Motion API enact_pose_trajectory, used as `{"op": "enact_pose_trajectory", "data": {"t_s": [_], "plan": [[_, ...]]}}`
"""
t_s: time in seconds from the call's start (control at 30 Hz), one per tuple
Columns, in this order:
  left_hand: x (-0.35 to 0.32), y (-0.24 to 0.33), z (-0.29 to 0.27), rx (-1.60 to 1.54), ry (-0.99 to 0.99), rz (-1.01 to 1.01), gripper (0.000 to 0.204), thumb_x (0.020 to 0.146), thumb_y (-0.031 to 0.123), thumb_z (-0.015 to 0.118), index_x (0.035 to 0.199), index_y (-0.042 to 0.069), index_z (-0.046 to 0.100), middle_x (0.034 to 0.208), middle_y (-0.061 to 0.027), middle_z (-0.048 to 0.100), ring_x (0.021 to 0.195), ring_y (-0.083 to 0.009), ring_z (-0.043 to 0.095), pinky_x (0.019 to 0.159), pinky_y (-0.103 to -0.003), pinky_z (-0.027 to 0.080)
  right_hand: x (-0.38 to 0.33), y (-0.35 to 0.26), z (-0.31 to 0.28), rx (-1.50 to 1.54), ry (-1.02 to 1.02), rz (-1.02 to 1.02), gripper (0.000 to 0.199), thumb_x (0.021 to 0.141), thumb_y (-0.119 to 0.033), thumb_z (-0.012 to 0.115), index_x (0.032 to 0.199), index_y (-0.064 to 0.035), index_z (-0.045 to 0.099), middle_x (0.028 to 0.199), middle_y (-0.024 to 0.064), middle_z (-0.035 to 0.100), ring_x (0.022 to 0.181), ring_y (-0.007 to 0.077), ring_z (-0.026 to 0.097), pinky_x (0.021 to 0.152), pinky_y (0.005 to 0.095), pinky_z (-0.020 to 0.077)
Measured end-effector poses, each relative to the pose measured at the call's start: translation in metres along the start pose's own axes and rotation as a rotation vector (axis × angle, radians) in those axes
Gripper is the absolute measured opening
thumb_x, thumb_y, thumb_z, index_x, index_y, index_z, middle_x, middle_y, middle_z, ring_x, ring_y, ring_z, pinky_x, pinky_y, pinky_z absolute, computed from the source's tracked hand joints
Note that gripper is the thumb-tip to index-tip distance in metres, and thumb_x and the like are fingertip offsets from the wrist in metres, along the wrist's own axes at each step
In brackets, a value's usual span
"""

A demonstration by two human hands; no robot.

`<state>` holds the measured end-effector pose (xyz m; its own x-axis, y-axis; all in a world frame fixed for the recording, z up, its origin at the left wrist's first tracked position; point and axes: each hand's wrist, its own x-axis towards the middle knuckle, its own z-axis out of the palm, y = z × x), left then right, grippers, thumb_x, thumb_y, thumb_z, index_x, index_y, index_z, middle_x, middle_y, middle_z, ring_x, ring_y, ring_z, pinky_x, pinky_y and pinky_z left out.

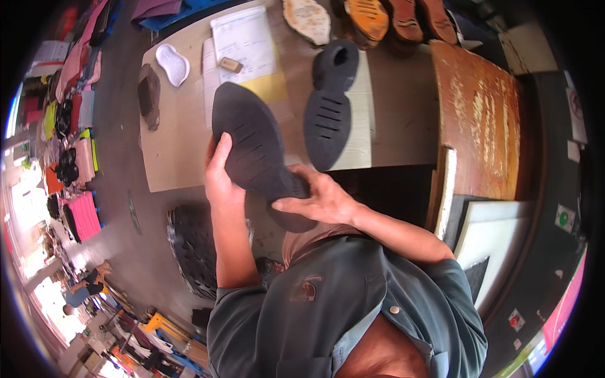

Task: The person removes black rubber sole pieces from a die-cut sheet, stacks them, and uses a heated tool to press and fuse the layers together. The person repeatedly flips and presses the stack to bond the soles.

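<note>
A black shoe sole (249, 132) is held up in front of my body, over the table's near edge. My left hand (222, 173) grips its wide forepart from the left, thumb lying on the slotted face. Around the narrow waist near the heel, my right hand (321, 198) is closed, its thumb across the sole; part of the heel end is hidden behind that hand. A matching black shoe sole (328, 116) lies on the table just beyond, slots facing up, with a dark hole in its heel end.
Papers (242, 38), a small block (230, 64), a white sole (172, 65) and a brown piece (149, 97) lie on the table board (167, 151). Several soles, one orange (367, 22), line the far edge. A worn wooden board (479, 120) stands right; a black crate (189, 252) sits lower left.
</note>
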<state>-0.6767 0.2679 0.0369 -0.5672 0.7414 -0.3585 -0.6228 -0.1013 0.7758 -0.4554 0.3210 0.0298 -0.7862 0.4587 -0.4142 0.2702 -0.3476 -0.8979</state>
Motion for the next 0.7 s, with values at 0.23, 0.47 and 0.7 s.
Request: {"op": "enact_pose_trajectory", "data": {"t_s": [0.23,0.47,0.7], "plan": [[0.093,0.028,-0.126,0.090,0.169,-0.102,0.043,0.103,0.020,0.073,0.139,-0.002,0.066,0.131,-0.0126,0.073,0.119,-0.0262,0.071,0.101,-0.041,0.058,0.129,0.024,0.074,-0.123,-0.064,0.166,0.093,0.092,-0.050,0.083,0.156,0.0071,0.047,0.140,0.0287,0.067,0.133,0.0355,0.065,0.114,0.0418,0.0494],[0.211,0.022,-0.229,0.442,0.282,-0.090,0.065,0.099,0.030,0.079,0.149,-0.007,0.058,0.147,-0.0168,0.065,0.131,-0.0297,0.064,0.111,-0.043,0.051,0.142,0.020,0.093,-0.539,0.055,-0.046,0.071,0.096,-0.033,0.078,0.150,0.0030,0.052,0.132,0.0303,0.068,0.124,0.0486,0.066,0.107,0.0521,0.0540],[0.245,0.015,-0.263,1.493,0.534,0.044,0.064,0.103,0.038,0.076,0.142,-0.011,0.064,0.142,-0.0209,0.069,0.130,-0.0264,0.065,0.112,-0.040,0.050,0.038,-0.013,-0.009,-0.635,0.587,-0.504,0.031,0.088,-0.006,0.081,0.117,-0.0005,0.071,0.105,0.0172,0.072,0.098,0.0378,0.070,0.087,0.0468,0.0585]]}}
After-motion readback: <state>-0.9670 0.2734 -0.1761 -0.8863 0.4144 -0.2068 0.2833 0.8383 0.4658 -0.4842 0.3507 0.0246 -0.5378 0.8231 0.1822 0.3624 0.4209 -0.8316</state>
